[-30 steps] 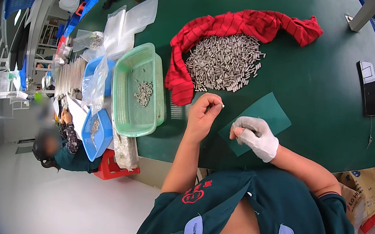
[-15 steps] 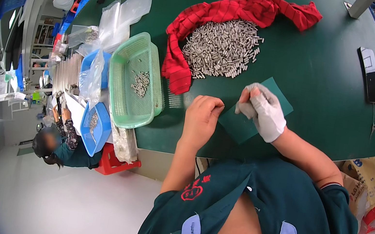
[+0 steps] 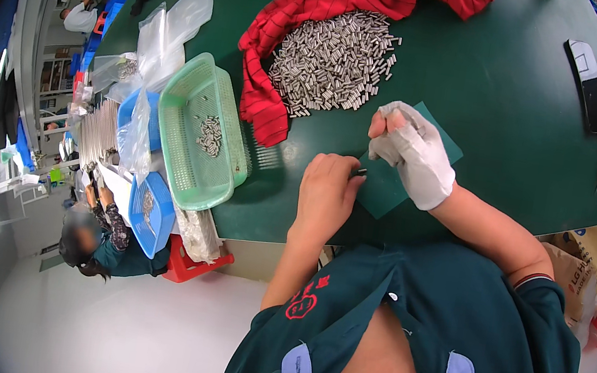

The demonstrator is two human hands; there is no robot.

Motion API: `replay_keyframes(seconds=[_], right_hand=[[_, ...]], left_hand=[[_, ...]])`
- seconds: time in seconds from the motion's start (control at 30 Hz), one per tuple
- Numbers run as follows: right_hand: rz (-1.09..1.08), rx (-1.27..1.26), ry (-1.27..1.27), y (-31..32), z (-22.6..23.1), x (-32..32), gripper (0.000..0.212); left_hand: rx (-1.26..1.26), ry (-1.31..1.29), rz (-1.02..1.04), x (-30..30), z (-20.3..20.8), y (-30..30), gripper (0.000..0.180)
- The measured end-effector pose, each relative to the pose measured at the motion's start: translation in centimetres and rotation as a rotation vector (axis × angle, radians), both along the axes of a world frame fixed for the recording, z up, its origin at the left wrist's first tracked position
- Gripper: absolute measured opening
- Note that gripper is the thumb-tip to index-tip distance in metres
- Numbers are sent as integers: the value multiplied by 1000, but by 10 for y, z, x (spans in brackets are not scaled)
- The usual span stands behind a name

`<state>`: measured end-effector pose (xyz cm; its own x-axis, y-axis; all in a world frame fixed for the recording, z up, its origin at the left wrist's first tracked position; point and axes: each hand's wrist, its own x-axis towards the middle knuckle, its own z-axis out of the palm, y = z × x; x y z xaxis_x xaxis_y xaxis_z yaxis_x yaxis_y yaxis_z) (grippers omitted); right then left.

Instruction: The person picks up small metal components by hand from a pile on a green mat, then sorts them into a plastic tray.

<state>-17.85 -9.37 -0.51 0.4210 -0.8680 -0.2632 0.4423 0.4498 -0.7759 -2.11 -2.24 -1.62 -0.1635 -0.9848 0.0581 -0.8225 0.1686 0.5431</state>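
Between the thumb and forefinger of my left hand (image 3: 326,191) a small metal pin (image 3: 361,171) pokes out, just above the green tabletop. My right hand (image 3: 416,158) wears a white glove with bare fingertips. Its fingers are curled together, and whatever they may hold is hidden. Both hands hover by a green square sheet (image 3: 385,194), the right one partly covering it. Beyond them lies a heap of short metal pins (image 3: 334,59), bordered on the left and far side by a red checked cloth (image 3: 263,114). To the left, a light green basket (image 3: 205,195) contains a small pile of similar pins.
Left of the basket are blue trays (image 3: 151,224), clear plastic bags (image 3: 158,47) and a stack of thin rods (image 3: 97,135). A black and white phone-like device (image 3: 590,96) lies at the right. A co-worker (image 3: 98,241) sits at the left, beside a red stool (image 3: 196,264).
The view has shifted, so the table things appear farther left and the heap higher. A pin now shows at my left fingertips. My right hand stays curled near the sheet.
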Motion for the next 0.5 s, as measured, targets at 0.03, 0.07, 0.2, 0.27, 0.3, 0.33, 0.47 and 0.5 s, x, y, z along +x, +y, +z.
replay_keyframes(seconds=[0.03,0.07,0.2,0.27,0.3,0.33,0.47,0.5], right_hand=[[2,-25,-82,0,-3,0,48],[4,-50,-164,0,-5,1,55],[22,32,-204,0,-3,3,64],[83,53,-223,-2,-9,2,63],[81,55,-221,-2,-10,2,63],[70,71,-235,-3,-12,2,60],[47,115,-352,-2,-16,3,46],[46,115,-352,-2,-16,3,46]], left_hand=[[8,-7,44,1,-2,2,17],[18,-6,40,0,-4,3,17],[-59,-15,47,-3,-8,2,14],[-85,-14,39,-4,-11,2,13],[-84,-17,48,-4,-12,3,12],[-84,-19,57,-5,-13,3,12],[-98,-16,60,-6,-14,4,11],[-100,-15,68,-7,-14,4,11]])
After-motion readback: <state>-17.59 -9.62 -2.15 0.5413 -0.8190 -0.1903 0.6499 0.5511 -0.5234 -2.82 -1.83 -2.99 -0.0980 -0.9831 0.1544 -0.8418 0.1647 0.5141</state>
